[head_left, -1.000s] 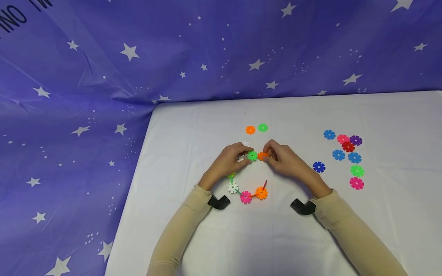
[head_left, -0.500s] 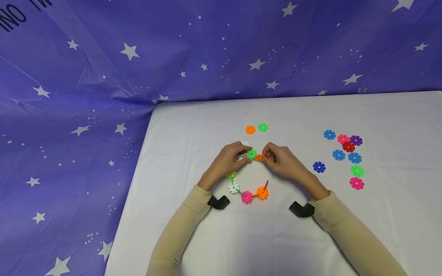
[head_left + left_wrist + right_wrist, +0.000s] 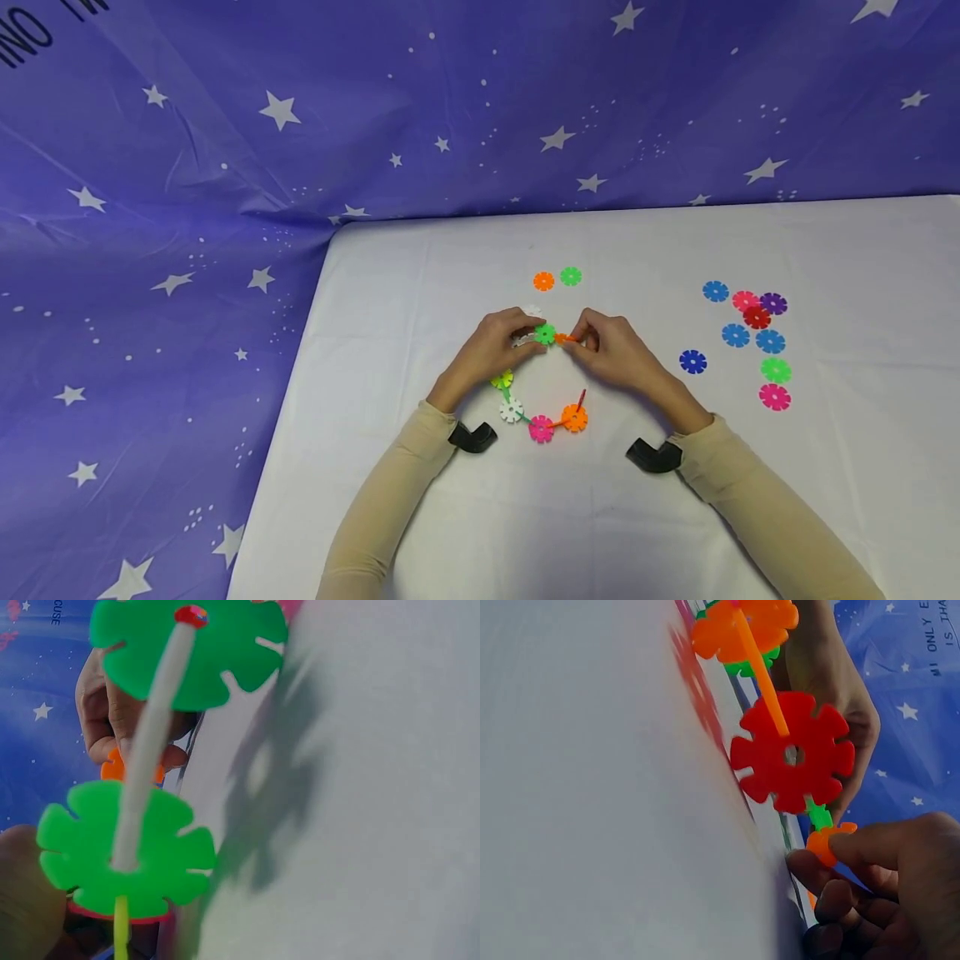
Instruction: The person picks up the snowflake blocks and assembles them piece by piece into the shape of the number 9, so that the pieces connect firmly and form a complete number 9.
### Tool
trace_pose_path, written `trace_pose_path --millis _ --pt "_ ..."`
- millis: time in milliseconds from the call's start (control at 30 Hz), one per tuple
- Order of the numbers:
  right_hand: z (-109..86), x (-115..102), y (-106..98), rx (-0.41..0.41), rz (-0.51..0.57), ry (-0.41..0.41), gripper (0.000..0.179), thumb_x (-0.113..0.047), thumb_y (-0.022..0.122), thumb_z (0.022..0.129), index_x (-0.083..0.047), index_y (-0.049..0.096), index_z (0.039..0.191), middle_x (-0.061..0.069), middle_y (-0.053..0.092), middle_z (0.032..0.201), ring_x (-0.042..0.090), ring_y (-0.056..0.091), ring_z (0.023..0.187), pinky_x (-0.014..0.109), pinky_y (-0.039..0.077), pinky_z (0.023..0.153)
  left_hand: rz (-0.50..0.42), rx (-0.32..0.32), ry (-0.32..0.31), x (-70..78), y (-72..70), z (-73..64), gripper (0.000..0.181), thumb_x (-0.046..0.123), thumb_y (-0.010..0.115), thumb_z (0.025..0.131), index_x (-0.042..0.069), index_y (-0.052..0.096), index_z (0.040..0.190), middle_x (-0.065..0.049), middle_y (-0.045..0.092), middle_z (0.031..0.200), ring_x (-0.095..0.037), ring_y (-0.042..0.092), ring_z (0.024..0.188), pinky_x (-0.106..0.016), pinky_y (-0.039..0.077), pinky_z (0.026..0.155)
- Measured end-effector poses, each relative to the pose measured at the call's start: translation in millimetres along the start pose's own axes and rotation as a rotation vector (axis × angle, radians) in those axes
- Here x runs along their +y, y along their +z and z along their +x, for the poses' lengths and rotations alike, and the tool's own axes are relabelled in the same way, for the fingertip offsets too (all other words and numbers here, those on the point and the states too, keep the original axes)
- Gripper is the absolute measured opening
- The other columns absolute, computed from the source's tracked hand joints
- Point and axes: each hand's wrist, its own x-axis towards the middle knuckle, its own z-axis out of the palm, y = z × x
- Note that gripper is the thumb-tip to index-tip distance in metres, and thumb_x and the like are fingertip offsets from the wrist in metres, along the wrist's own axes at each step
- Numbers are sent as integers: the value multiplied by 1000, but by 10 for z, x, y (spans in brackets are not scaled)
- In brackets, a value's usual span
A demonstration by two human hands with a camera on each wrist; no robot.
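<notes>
Thumb and fingers of my left hand [image 3: 491, 346] pinch a green notched plastic disc [image 3: 545, 334] that belongs to a linked chain of discs. My right hand [image 3: 615, 350] pinches an orange disc [image 3: 561, 339], tilted nearly edge-on, right at the green one's rim. Below the hands the chain curves through a yellow disc [image 3: 502, 379], a white disc [image 3: 512, 410], a pink disc [image 3: 541, 429] and another orange disc [image 3: 575, 417], ending in a red disc [image 3: 795, 754]. Fingers of the left hand hide part of the chain. Seen from the right wrist, fingertips cover much of the pinched orange disc [image 3: 823, 846].
Beyond the hands, a loose orange disc [image 3: 543, 282] and a loose green disc [image 3: 571, 276] lie on the white tablecloth [image 3: 450, 267]. Several loose discs are scattered at the right, among them a dark blue disc [image 3: 693, 362]. A purple starry cloth [image 3: 480, 108] hangs behind.
My right hand has shifted slightly left, and its orange disc has turned from face-up to nearly edge-on against the green disc. The chain's lower end has drifted a little right.
</notes>
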Motion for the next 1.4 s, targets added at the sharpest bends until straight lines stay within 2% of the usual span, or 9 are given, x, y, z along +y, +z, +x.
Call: trace_pose_path --millis 167,300,467,567,967,1233,1400 --pt "11 -9 10 -8 15 -8 12 -10 74 86 -9 62 84 -1 49 59 11 41 53 23 33 51 0 1 3 0 -4 4 33 18 79 83 5 72 113 -4 67 89 -12 57 78 -23 47 73" --pt "16 -3 20 -5 29 -8 12 -9 74 87 -8 63 82 0 52 61 11 42 53 23 34 50 -33 -1 -9 -2 -14 4 32 17 79 83 5 72 112 -3 65 87 -11 55 77 -21 46 71" --pt "17 11 32 -8 132 61 13 -13 74 88 -9 63 81 1 56 61 11 44 52 22 36 48 -104 -8 -62 8 -30 6 33 22 78 85 8 72 113 -1 63 84 -11 52 74 -21 44 66" --pt "15 12 33 -22 176 86 13 -15 73 88 -10 63 81 1 54 59 10 43 50 22 34 47 -109 -11 -82 7 -39 4 34 23 77 85 8 72 114 0 63 84 -10 51 73 -20 43 66" --pt "5 11 14 -33 133 66 12 -12 72 89 -10 61 83 0 50 60 11 40 53 24 32 51 -91 -33 -92 -29 -47 3 33 20 79 84 6 73 113 -2 64 84 -10 52 73 -19 44 66" --pt "7 10 13 -27 131 64 12 -11 72 88 -10 62 83 1 49 60 13 41 53 24 32 51 -87 -52 -81 -13 -23 7 32 19 79 84 5 73 112 -2 65 84 -10 53 74 -19 45 66" --pt "18 15 34 -14 114 26 14 -10 73 88 -10 61 80 0 52 60 12 41 52 23 32 49 -51 -50 -55 23 6 7 31 19 78 84 4 73 111 -3 63 81 -11 51 72 -19 43 65"
